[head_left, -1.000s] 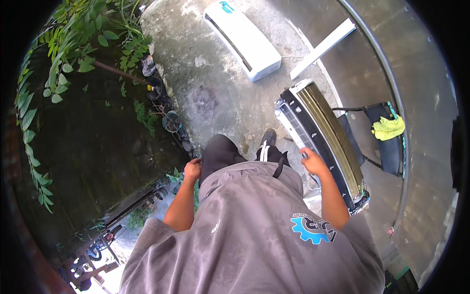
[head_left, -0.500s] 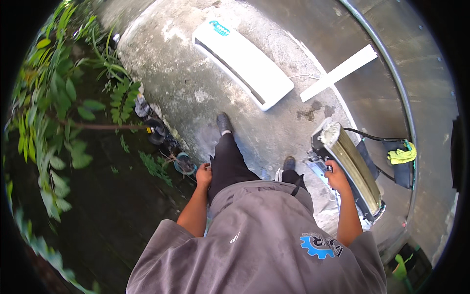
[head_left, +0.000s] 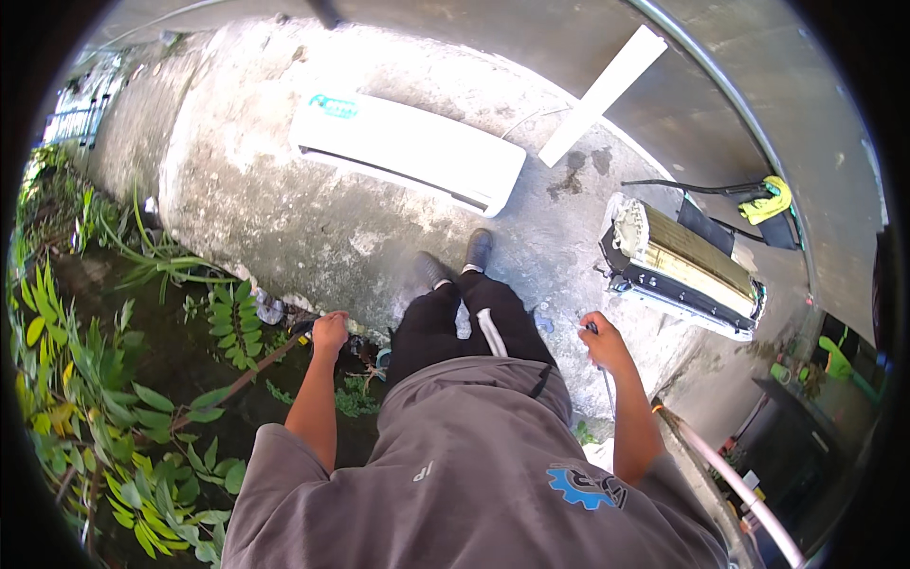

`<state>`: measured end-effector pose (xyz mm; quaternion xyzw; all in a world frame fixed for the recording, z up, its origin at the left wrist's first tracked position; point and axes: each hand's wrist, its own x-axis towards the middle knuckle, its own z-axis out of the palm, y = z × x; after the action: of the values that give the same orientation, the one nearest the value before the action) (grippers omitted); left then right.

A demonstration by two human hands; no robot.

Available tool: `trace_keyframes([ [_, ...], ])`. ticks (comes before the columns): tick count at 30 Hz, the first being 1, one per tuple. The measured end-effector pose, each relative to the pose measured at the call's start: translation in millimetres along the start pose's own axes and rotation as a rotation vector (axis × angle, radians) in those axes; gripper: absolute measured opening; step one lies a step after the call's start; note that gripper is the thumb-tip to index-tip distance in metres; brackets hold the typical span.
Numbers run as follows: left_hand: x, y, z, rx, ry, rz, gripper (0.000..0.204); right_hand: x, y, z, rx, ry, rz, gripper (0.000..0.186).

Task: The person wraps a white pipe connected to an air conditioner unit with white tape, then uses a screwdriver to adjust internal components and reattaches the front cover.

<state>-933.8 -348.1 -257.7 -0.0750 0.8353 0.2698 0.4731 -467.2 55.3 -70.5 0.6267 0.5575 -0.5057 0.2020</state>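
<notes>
My right hand (head_left: 609,345) is closed around a small dark-tipped handle (head_left: 592,328), with a thin pale hose or cord (head_left: 609,391) hanging below it. Its exact kind is mostly hidden by my fingers. My left hand (head_left: 330,334) hangs at my side over the plant edge, fingers curled, with nothing visible in it. Ahead of my feet lies the white front cover of a wall air conditioner (head_left: 408,152), a blue-green sticker at one end. To the right, the stripped indoor unit (head_left: 687,266) rests on the ground, its coil fins and dark housing exposed.
A long white strip panel (head_left: 602,95) leans at the wall near the cover. Black pipes (head_left: 682,186) and a yellow-green cloth (head_left: 766,201) lie beyond the unit. Leafy plants (head_left: 123,398) border the concrete (head_left: 256,180) on the left. A pale pipe (head_left: 749,503) runs at lower right.
My body and view have turned rightward and my feet have come together. My right hand, still gripping the handle, is now apart from the indoor unit it was beside.
</notes>
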Motion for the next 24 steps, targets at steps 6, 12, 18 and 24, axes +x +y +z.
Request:
trace_keyframes([
  [6,15,58,11,-0.242,-0.017,0.004,0.034,108,-15,39,0.009,-0.027,-0.063,0.020],
  [12,130,63,-42,0.032,-0.030,0.023,0.029,216,-55,80,-0.023,0.087,-0.089,0.024],
  [18,370,66,-103,1.276,-0.014,0.585,0.036,353,-54,103,-0.092,0.371,0.002,0.026],
  [24,577,176,-136,0.589,0.347,0.245,0.070,542,9,127,-0.110,0.495,-0.020,0.037],
])
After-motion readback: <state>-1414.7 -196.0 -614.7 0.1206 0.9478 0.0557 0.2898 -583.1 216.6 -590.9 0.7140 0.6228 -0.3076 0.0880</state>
